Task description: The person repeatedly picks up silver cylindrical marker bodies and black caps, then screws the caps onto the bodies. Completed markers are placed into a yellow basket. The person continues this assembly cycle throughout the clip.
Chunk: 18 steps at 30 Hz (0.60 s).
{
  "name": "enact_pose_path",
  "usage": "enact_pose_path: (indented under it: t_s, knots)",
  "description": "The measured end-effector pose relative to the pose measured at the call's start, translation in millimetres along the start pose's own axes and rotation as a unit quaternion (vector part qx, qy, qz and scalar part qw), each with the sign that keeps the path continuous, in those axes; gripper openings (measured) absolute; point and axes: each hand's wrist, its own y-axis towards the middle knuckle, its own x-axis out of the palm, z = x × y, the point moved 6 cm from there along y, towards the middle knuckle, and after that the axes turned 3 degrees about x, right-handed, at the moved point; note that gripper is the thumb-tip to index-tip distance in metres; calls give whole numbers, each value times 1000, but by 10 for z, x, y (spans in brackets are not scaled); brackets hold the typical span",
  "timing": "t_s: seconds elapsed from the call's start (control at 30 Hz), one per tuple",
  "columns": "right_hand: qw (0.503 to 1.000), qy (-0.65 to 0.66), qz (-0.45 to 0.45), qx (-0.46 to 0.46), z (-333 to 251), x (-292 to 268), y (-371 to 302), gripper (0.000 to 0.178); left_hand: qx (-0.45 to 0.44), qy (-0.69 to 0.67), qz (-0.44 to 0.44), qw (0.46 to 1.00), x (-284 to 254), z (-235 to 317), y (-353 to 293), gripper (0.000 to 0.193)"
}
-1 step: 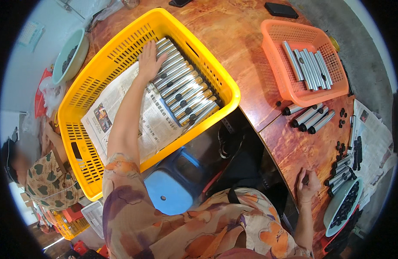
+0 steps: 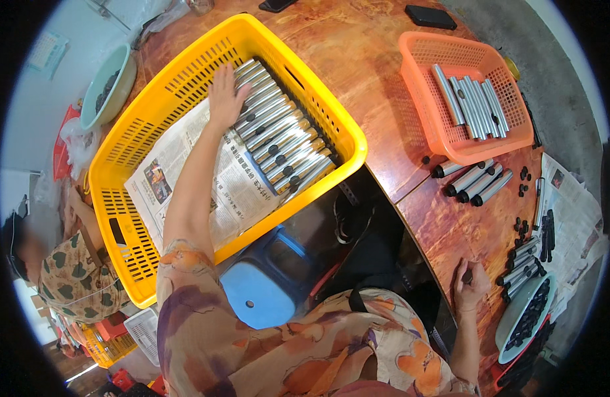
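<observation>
Left hand [image 2: 224,99], fingers extended with the thumb standing apart, lies over the near ends of metal tubes [image 2: 265,109] set in 1 row inside the yellow basket [image 2: 359,145]. No grasped object shows beneath it; whether the palm presses on the tubes cannot be told. The hand has shifted slightly leftward since the preceding view, and the thumb has drawn nearer the fingers, so that more of the tubes beside the thumb is exposed. The row itself shows no clear change, which suggests an adjustment of the hand rather than a removal. The tubes extend rightward from the fingers and continue below the thumb, toward the wearer; newspaper [image 2: 242,198] lies below the fingertips, alongside the forearm.

Right hand [image 2: 474,288], curled and resting on the wooden table [image 2: 364,86], shows no change of place. A dark spot appears between its fingers; whether an object is held there cannot be told. Beyond these fingers lie 4 black-ended tubes [image 2: 470,178] and, farther, the orange basket [image 2: 464,156] with more tubes. To their right stands the green bowl [image 2: 503,331] of black pieces.
</observation>
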Motion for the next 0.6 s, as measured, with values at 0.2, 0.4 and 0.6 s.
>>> enact_pose_path:
  t_s: [0.2, 0.4, 0.6]
  knots:
    - [1000, -10, 3, -13, 26, 9, -23, 13, -54, 4, -166, 985, -85, -500, -692, 60]
    - [1000, 7, -11, 19, 79, 12, -65, 12, -33, 43, -174, 983, -20, -547, -616, 59]
    - [1000, 12, 2, 18, 44, 34, -50, 12, -58, 42, -154, 985, 14, -616, -681, 60]
